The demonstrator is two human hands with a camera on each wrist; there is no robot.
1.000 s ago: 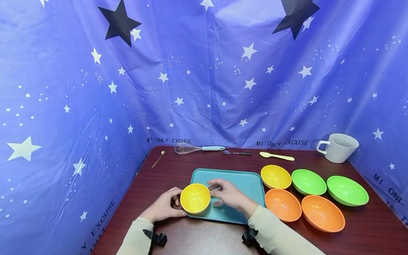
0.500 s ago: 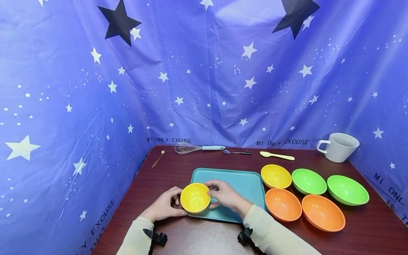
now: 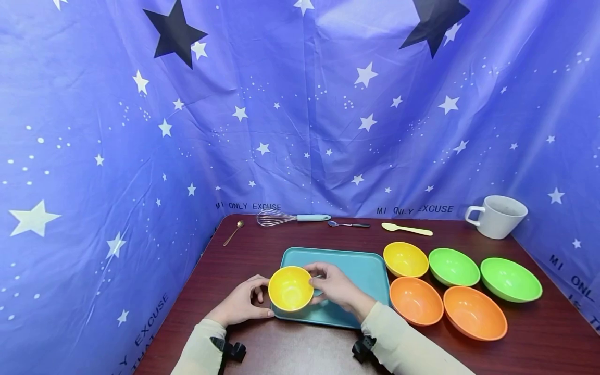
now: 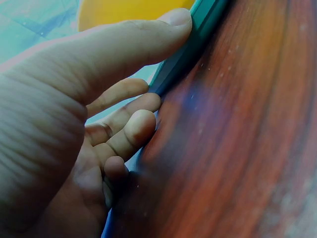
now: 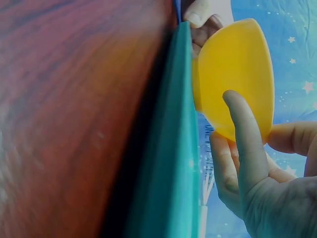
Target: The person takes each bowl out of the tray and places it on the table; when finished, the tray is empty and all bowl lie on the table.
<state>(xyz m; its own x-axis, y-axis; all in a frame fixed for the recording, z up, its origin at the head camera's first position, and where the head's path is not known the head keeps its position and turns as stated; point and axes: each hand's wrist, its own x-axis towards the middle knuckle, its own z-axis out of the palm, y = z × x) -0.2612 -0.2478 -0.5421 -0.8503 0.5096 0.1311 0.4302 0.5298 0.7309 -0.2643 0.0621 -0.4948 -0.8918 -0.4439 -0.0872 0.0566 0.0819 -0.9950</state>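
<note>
A small yellow bowl [image 3: 290, 289] is at the front left corner of the teal tray [image 3: 361, 265], tipped so its opening faces me. My right hand [image 3: 328, 284] grips the bowl's right side, its fingers curled round the wall of the yellow bowl [image 5: 237, 64]. My left hand [image 3: 244, 302] is at the tray's left front edge. In the left wrist view its thumb lies on the rim of the tray [image 4: 198, 34] and its fingers curl against the edge, just beside the bowl [image 4: 124, 7].
To the right of the tray sit a second yellow bowl [image 3: 405, 259], two green bowls [image 3: 453, 267] and two orange bowls [image 3: 416, 300]. Along the back lie a whisk [image 3: 286, 217], a dark spoon [image 3: 347, 224], a pale spatula [image 3: 407, 229], a gold spoon [image 3: 233, 233] and a white mug [image 3: 498, 216]. Star-printed cloth walls the table.
My right hand has closed in on the bowl and tipped it up and slightly right. My left hand has stayed in place.
</note>
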